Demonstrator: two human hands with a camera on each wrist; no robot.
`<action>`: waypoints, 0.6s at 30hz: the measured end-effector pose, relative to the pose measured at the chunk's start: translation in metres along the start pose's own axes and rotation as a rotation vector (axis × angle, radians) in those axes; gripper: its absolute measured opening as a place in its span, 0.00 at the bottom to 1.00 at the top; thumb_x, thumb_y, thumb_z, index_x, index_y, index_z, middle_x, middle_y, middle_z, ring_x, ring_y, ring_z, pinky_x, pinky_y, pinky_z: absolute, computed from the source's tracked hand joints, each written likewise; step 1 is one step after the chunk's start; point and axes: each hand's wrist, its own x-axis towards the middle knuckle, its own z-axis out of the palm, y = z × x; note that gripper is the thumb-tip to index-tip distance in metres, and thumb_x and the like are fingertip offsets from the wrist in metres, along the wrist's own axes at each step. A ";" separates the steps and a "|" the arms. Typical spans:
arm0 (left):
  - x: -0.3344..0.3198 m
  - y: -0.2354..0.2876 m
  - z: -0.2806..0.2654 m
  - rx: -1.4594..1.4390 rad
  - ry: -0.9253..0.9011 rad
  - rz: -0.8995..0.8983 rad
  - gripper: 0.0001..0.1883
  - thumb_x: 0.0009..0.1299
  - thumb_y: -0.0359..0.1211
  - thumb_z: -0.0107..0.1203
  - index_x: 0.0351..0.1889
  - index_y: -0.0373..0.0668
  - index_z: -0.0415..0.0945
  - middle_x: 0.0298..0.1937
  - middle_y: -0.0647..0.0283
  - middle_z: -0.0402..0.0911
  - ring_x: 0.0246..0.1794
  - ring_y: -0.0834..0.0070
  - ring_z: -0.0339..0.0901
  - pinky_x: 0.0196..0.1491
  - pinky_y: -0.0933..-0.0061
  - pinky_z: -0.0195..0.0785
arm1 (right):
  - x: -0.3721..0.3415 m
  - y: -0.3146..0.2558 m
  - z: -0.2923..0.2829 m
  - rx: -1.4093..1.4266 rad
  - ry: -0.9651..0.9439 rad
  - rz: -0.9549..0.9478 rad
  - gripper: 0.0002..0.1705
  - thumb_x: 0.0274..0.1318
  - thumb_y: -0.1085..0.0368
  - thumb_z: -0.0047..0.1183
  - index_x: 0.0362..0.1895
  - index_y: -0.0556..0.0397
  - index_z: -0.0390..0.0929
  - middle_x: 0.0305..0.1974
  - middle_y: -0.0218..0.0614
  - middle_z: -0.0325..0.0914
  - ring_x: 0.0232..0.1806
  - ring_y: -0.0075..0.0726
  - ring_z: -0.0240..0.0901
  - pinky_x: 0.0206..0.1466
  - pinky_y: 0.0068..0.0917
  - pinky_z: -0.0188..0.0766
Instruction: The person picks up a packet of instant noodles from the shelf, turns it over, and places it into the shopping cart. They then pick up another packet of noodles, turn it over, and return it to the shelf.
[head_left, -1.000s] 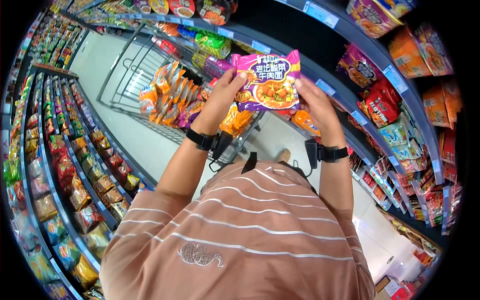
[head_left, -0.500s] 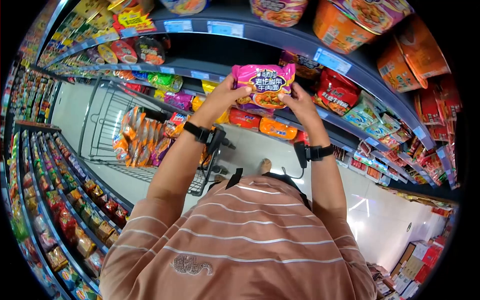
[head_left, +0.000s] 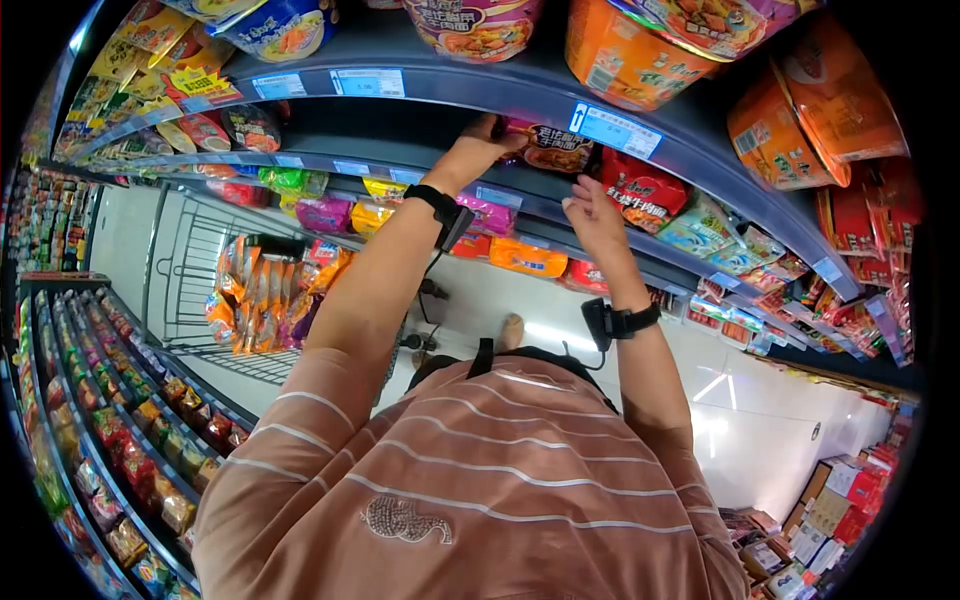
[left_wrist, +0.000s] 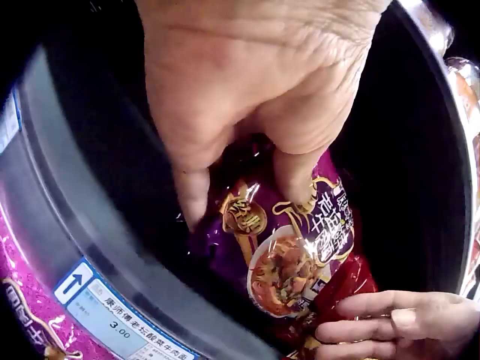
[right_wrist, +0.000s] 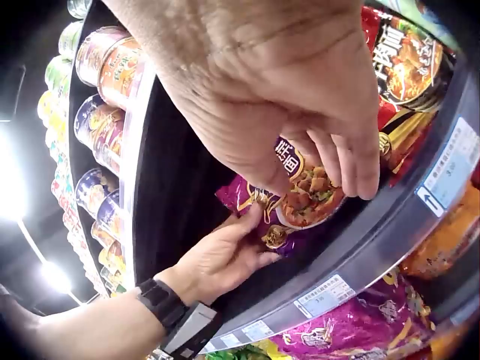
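A purple packet of instant noodles, printed with a bowl of noodles, lies on the middle shelf. My left hand reaches in under the upper shelf and holds its left end. In the left wrist view the thumb and fingers pinch the packet from both sides. My right hand is off it, at the shelf's front edge, with its fingers loosely extended. The right wrist view has the right hand above the packet, partly covering it. A red noodle packet sits just right of the purple one.
Noodle tubs, such as an orange tub, stand on the shelf overhead, whose front edge overhangs the left hand. Below are more bright packets. A wire cart with orange packets stands to the left, before another snack shelf.
Both hands held the purple packet in front of the shelf; it is now on the shelf in the left hand. The right hand has let go. The view has moved closer to the shelf.
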 end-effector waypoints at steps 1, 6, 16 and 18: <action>0.004 -0.003 0.003 0.014 0.004 0.028 0.28 0.67 0.43 0.65 0.61 0.40 0.73 0.57 0.58 0.80 0.56 0.68 0.76 0.61 0.71 0.64 | 0.002 0.000 0.001 0.003 -0.006 0.001 0.33 0.61 0.61 0.56 0.67 0.62 0.63 0.61 0.58 0.73 0.62 0.51 0.74 0.63 0.38 0.71; 0.024 -0.026 0.016 0.125 0.051 0.160 0.26 0.68 0.43 0.64 0.60 0.41 0.74 0.56 0.58 0.80 0.56 0.67 0.76 0.60 0.70 0.65 | 0.019 0.002 0.005 0.011 -0.031 -0.009 0.33 0.61 0.60 0.54 0.67 0.61 0.64 0.60 0.58 0.74 0.61 0.51 0.74 0.62 0.39 0.71; 0.032 -0.043 0.034 0.429 0.296 0.165 0.26 0.66 0.47 0.64 0.56 0.42 0.74 0.53 0.45 0.80 0.56 0.47 0.76 0.57 0.59 0.70 | 0.049 0.011 0.014 -0.211 0.036 -0.158 0.31 0.59 0.59 0.52 0.66 0.57 0.66 0.58 0.62 0.73 0.60 0.66 0.70 0.64 0.45 0.66; 0.031 -0.039 0.034 0.456 0.282 0.123 0.26 0.66 0.48 0.64 0.56 0.42 0.75 0.52 0.46 0.81 0.54 0.47 0.77 0.55 0.58 0.71 | 0.048 0.011 0.014 -0.195 0.056 -0.194 0.31 0.59 0.59 0.51 0.65 0.58 0.66 0.56 0.62 0.75 0.58 0.65 0.71 0.63 0.45 0.66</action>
